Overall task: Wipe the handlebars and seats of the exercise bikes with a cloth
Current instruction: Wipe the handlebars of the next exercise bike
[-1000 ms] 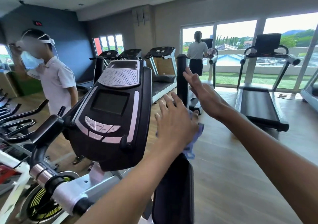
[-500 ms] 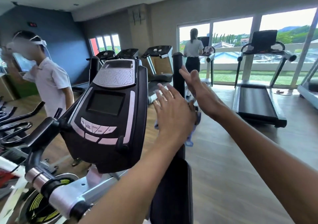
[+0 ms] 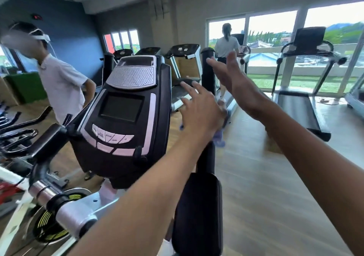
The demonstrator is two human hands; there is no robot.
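The left hand point(image 3: 201, 110) presses the cloth point(image 3: 221, 131) flat, fingers straight, on the upright handlebar point(image 3: 207, 74) — for wiping. The right hand point(image 3: 234, 76) is open beside it, holding nothing.

The console point(image 3: 126, 116) fills the view from nine to eleven o'clock and blocks any reach leftward; its right edge lies just beside the left hand point(image 3: 201, 114). At twelve o'clock the upright handlebar post point(image 3: 207, 72) stands between the two hands, with the cloth point(image 3: 221, 131) hanging against it. The padded grip point(image 3: 199, 212) closes six o'clock. From one to four o'clock, under the right hand point(image 3: 234, 76), bare wooden floor point(image 3: 266, 187) leaves open room as far as the treadmill point(image 3: 303, 110) at two o'clock.
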